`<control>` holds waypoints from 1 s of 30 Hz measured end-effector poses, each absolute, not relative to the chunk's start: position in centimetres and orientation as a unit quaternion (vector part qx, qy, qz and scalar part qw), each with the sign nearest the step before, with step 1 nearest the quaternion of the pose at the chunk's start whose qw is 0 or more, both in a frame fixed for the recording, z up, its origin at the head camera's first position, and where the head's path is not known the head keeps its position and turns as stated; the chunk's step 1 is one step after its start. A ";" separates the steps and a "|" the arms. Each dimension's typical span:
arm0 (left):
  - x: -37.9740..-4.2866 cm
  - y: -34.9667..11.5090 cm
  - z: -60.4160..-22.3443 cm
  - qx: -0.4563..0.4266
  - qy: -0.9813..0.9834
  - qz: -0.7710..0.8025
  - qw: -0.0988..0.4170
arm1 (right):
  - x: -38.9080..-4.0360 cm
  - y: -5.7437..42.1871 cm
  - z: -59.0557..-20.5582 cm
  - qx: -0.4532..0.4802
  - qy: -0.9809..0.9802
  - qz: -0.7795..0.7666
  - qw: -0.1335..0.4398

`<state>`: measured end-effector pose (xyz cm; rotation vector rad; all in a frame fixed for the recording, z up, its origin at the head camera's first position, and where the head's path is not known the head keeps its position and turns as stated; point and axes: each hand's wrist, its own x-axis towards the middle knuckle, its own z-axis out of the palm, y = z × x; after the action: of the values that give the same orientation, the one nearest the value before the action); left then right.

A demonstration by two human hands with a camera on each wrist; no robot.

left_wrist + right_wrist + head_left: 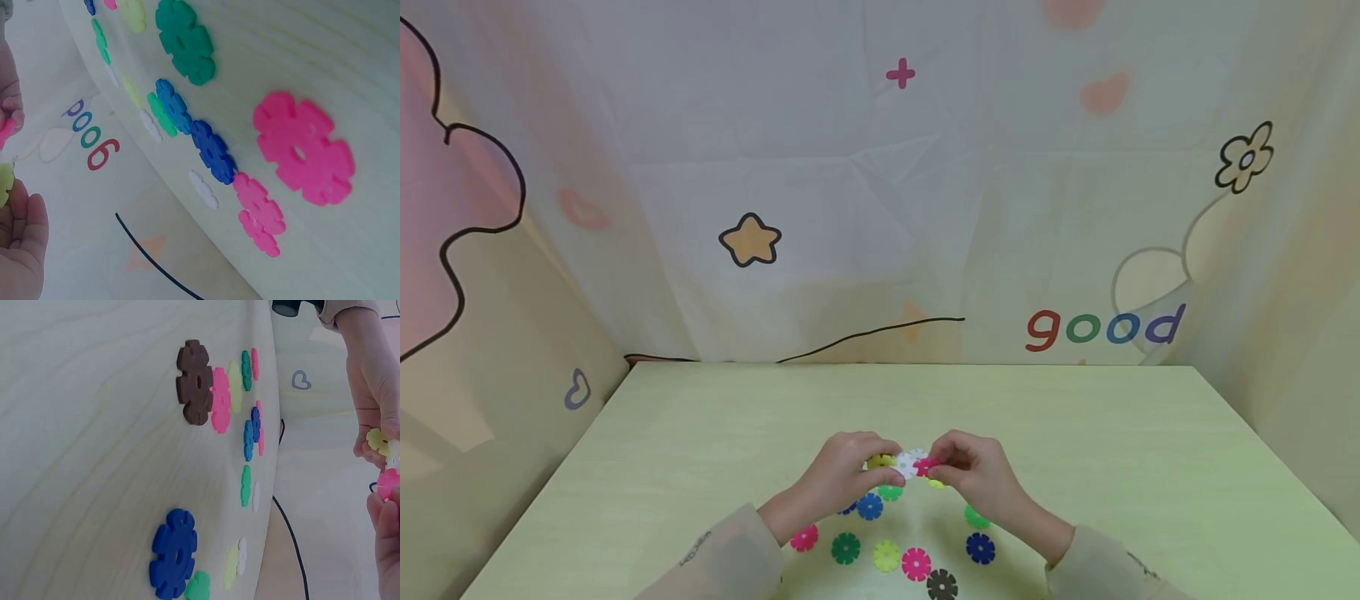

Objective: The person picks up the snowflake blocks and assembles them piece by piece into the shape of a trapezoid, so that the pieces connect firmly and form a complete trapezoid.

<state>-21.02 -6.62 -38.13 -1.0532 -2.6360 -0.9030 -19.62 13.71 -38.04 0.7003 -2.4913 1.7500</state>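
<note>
Both hands meet above the table, holding notched, flower-shaped plastic discs. My left hand [850, 468] pinches a yellow disc [880, 460] between thumb and fingers. Right beside it a white disc [905, 466] bridges the gap between the hands. With thumb and fingertips, my right hand [977, 469] pinches a pink disc [925, 467] that overlaps the white one's edge. The right wrist view has the yellow disc [378, 441] above and the pink disc [389, 483] below, the white piece between them. In the left wrist view the yellow disc [5, 183] shows only partly at the frame's edge.
Several loose discs lie flat on the table [700, 433] below the hands. Among them are a dark green disc [846, 548], a brown disc [942, 585], a dark blue disc [980, 548] and a pink disc [916, 564]. A printed curtain [820, 125] hangs behind the table.
</note>
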 end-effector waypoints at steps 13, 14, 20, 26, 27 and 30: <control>-20.4 -6.6 -37.4 -0.360 -0.876 -0.308 0.084 | -19.3 13.5 -37.8 0.221 -0.793 0.567 0.032; -20.3 -6.6 -37.4 -0.362 -0.877 -0.306 0.084 | -19.3 13.5 -37.8 0.224 -0.794 0.565 0.034; -20.2 -6.6 -37.4 -0.370 -0.877 -0.293 0.086 | -19.3 13.5 -37.9 0.248 -0.799 0.546 0.050; -20.3 -6.5 -37.3 -0.372 -0.882 -0.278 0.083 | -19.6 13.7 -37.7 0.261 -0.815 0.516 0.043; -20.3 -6.5 -37.2 -0.373 -0.882 -0.274 0.085 | -19.7 13.8 -37.5 0.260 -0.820 0.509 0.036; -20.5 -6.4 -36.8 -0.376 -0.881 -0.274 0.086 | -20.0 14.0 -36.9 0.258 -0.833 0.490 0.013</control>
<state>-20.45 -6.44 -36.85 -1.1206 -2.6250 -0.8171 -19.96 14.03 -36.93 0.8026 -2.5941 1.5256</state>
